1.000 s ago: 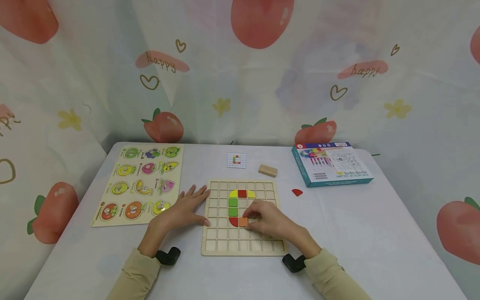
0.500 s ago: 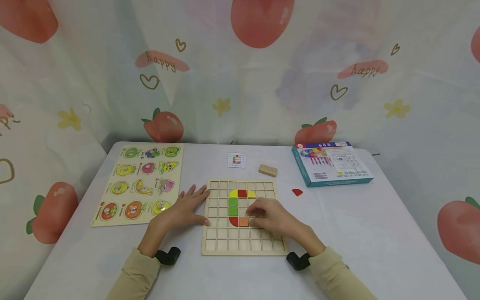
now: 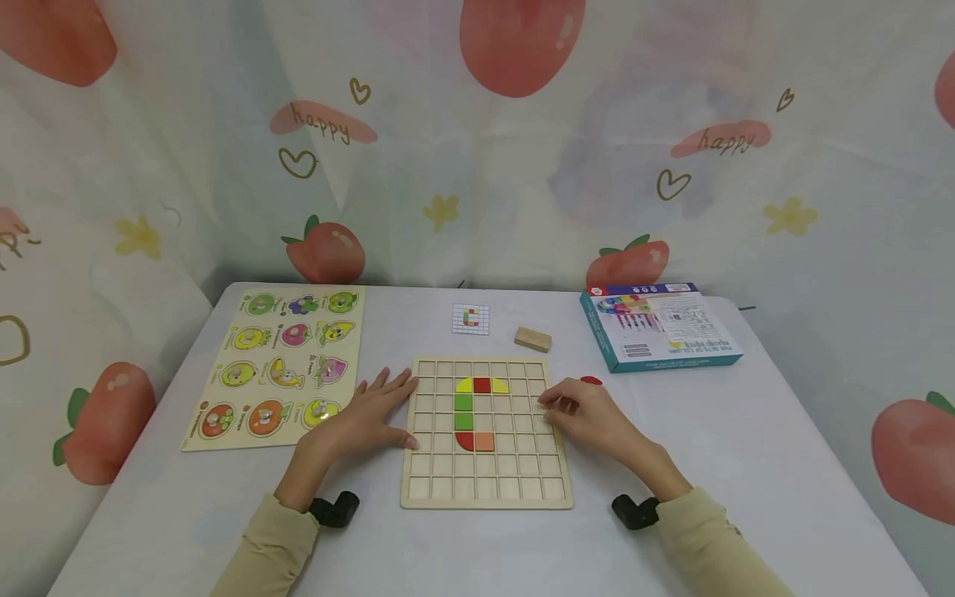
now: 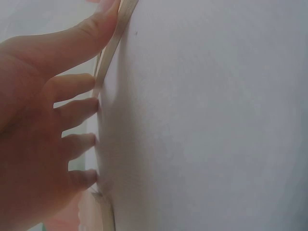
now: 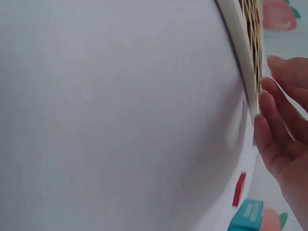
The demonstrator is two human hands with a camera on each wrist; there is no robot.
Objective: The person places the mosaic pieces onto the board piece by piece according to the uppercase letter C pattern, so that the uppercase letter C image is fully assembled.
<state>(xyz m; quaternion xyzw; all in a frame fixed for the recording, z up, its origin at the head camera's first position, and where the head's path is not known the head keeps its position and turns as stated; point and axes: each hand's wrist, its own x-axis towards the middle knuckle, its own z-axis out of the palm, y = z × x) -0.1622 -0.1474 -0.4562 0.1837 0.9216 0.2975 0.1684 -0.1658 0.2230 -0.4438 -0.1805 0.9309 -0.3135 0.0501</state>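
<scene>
A wooden grid board (image 3: 487, 495) lies in the middle of the table. In its cells sit a red square (image 3: 482, 385), yellow quarter-round pieces (image 3: 501, 386), green squares (image 3: 463, 402), a red quarter-round piece (image 3: 465, 441) and an orange square (image 3: 484, 442). My left hand (image 3: 364, 423) spreads its fingers, with the thumb and a fingertip touching the board's left edge. Over the right edge of the board hovers my right hand (image 3: 589, 416), fingers loosely bent and nothing held. Just beyond it on the cloth lies a loose red quarter-round piece (image 3: 591, 381), partly hidden by the hand.
A small pattern card (image 3: 471, 319) and a plain wooden block (image 3: 533, 339) lie behind the board. At the back right is a teal-edged box (image 3: 662, 328). A fruit puzzle board (image 3: 283, 365) lies at the left, partly under the left hand.
My right hand has let go of the orange square, which stays in its cell beside the red quarter-round piece. It has moved right, off the middle of the board. The left hand stays put.
</scene>
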